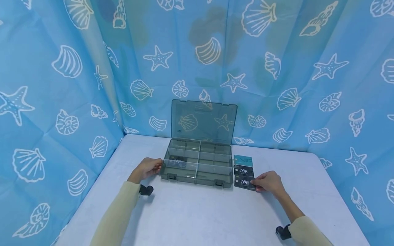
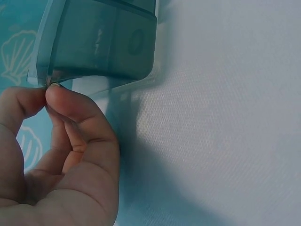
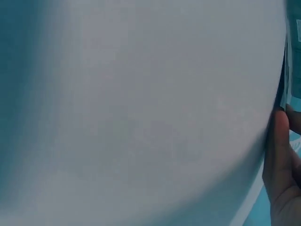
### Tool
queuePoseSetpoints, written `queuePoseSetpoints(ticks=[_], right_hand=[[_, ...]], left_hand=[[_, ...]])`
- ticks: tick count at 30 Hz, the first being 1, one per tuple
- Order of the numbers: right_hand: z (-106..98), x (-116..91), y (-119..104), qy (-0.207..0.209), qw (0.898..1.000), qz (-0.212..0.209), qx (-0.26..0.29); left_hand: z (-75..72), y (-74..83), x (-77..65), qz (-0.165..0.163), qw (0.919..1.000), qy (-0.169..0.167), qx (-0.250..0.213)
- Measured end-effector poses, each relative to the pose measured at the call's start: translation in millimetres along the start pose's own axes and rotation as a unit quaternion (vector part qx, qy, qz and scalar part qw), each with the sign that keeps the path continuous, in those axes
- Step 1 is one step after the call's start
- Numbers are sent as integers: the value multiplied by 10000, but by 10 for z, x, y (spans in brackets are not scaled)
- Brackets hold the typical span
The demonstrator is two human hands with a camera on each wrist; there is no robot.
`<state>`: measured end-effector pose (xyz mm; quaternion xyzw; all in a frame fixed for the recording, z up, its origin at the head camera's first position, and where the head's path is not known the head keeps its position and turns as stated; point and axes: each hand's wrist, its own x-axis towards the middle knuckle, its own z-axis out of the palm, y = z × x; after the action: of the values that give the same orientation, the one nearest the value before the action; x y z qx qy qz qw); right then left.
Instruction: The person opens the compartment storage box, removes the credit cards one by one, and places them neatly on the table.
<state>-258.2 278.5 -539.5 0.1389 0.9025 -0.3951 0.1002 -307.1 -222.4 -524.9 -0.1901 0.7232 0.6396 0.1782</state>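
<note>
A grey translucent compartment box [image 1: 191,179] stands on the table with its lid raised at the back. My left hand [image 1: 147,169] pinches the rim at the box's left side between thumb and forefinger, as the left wrist view shows close up. One black Vip card [image 1: 181,163] lies inside, in a left-hand compartment. Right of the box, a teal VIP card [image 1: 242,160] and two black Vip cards run in a column from back to front. With thumb and fingers my right hand [image 1: 268,182] pinches the right edge of the front black card [image 1: 243,183]; the middle black card [image 1: 244,171] lies just behind.
The see-through lid [image 1: 201,119] stands up close to the blue shell-patterned curtain [image 1: 187,71]. A white cloth covers the table [image 1: 209,218]. Clear dividers [image 1: 213,169] split the box into several compartments.
</note>
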Motion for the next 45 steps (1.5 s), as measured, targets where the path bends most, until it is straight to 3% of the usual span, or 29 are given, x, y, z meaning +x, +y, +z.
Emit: queuePoseSetpoints(ticks=[12,23,30,38,45], right_hand=[[-38,76,-89,-293,9989,251,-285],[-46,54,-235,-353,9936,52,-1070],[-35,33,-303,-250,9913,-8,-1292],[-51,16,-335,-386,9907,130,-1298],[-67,25,-302,-568,9935,294,-946]], left_hand=[[2,3,3,-16,10000,14,-36],[21,-3,-15,-23,9999,-8,-99],[6,-16,-7,8,9999,-40,-145],[2,-13,2,23,9998,-53,-163],[-2,-20,-5,8,9998,-71,-167]])
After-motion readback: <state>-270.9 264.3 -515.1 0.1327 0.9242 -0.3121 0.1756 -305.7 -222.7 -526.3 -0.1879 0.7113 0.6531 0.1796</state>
